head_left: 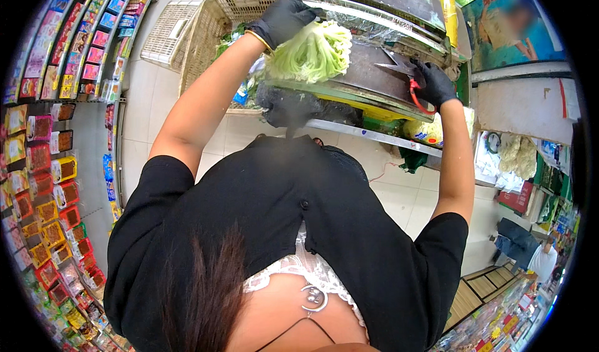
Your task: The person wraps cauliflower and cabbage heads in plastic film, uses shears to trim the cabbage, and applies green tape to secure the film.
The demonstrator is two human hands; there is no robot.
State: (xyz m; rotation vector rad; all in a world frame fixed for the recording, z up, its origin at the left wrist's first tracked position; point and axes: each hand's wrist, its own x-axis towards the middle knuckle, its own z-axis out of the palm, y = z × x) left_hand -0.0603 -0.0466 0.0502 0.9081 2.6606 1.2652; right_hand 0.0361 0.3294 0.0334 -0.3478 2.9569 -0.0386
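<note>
My left hand [285,19], in a black glove, has its fingers bent at the left end of a wrapping station's metal bar. Clear plastic film [374,24] lies crumpled along that bar; whether my fingertips pinch it I cannot tell. Just below the hand, a head of pale green leafy vegetable [313,55] rests at the left end of a dark metal work surface [369,69]. My right hand [435,83], also gloved in black, grips red-handled scissors [395,66] at the right end of this surface. Their blades are apart and point left.
A beige plastic crate [201,48] with leaves and scraps stands at the left, beside another crate [164,34]. Packaged vegetables [423,130] sit on the shelf below. Snack shelves [70,38] line the left side. A person [543,261] is far off at the lower right.
</note>
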